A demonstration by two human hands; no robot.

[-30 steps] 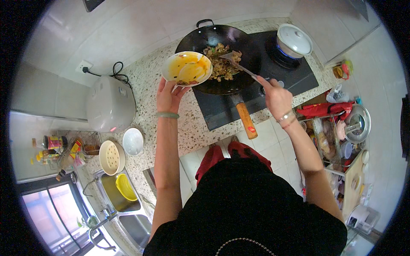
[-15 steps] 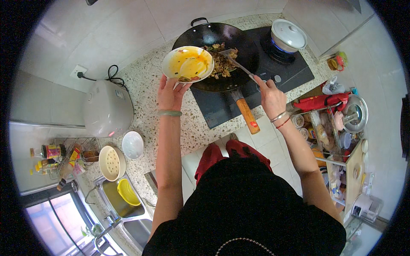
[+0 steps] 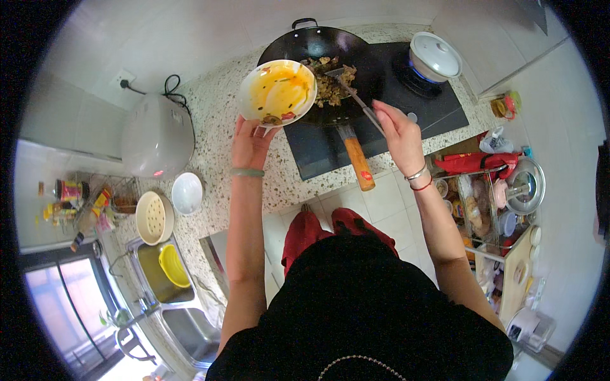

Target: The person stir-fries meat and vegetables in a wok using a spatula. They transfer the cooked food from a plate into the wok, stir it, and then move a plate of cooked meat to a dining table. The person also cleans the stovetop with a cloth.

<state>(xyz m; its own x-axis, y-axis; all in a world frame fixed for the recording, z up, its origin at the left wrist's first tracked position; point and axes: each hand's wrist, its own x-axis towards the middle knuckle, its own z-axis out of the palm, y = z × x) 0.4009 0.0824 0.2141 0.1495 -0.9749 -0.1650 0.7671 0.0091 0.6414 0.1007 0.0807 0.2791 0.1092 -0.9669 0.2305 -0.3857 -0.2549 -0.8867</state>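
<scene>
Over the left side of the wok (image 3: 286, 49), the left hand (image 3: 250, 145) grasps a white bowl (image 3: 277, 92) from its near side, some of its fingers lost from sight beneath it. Orange sauce streaks the inside, and a few dark bits lie by the near rim. The bowl hides part of the wok and perhaps some of the food (image 3: 330, 98); whether it touches the wok's rim cannot be told.

The right hand (image 3: 400, 134) grips the spatula (image 3: 362, 106), covering the end of its shaft; the blade rests among the browned food, its edge hard to make out. The wok in turn covers its burner. Beside it, a lidded pot (image 3: 436, 55) sits over a blue flame, mostly concealed. On the right, the crowded shelf (image 3: 502, 247) is too cluttered to sort out.
</scene>
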